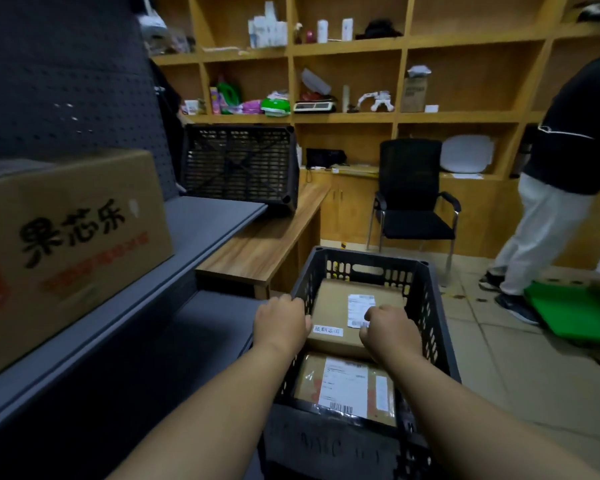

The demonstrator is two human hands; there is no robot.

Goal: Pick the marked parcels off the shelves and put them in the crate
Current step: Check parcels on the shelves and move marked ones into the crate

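Both hands curl onto one brown parcel (329,318) in the black crate (433,317): left hand (281,325) grips its left edge by the crate wall, right hand (390,332) grips its near right corner beside the shipping label. Second labelled parcel (345,388) lies nearer, lower in the crate. Large printed carton (70,237) sits on grey shelf (201,220), left. Upturned crate (239,166), black chair (413,199) and wooden shelving (465,46) beyond.

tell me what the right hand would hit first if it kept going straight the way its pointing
Most likely the far wall of the black crate. The right hand rests curled on the upper brown parcel, pointing forward and away along its top. Nothing else seems to stand between, though depth is hard to judge here.
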